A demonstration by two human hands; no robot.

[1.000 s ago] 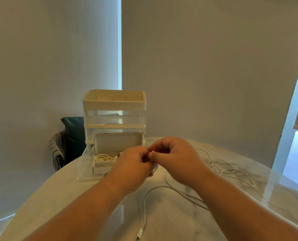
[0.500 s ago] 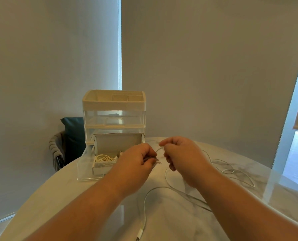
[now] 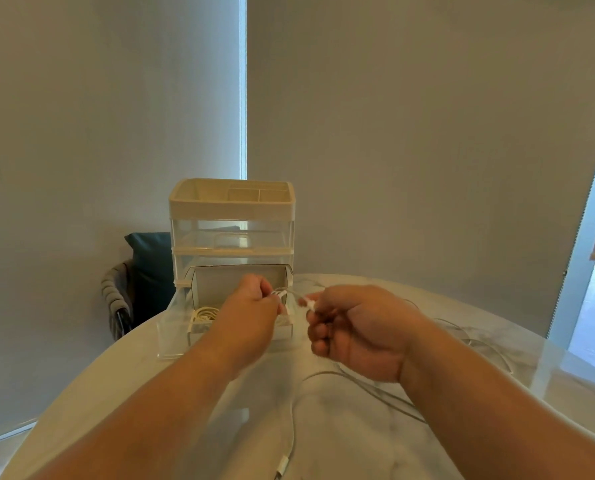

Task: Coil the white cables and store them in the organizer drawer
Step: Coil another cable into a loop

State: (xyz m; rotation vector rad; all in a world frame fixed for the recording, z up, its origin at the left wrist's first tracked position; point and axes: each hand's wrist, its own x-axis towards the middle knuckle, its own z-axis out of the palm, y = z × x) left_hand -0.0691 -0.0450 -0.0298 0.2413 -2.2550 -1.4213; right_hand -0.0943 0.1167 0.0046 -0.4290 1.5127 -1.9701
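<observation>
- Hands were drawn apart since 0.5 s ago.
- Cable (image 3: 309,303) is pinched by curled fingers of left hand (image 3: 254,308) and right hand (image 3: 362,336), above the desk (image 3: 358,448).
- 1 coil (image 3: 204,313) is held in the open drawer (image 3: 167,336).

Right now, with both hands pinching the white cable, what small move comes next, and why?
Probably bring the right hand over to the left hand to lay a loop. Both pinch the white cable with a short span between them, while most of it trails loose on the table. One coiled cable already lies in the open drawer.
</observation>
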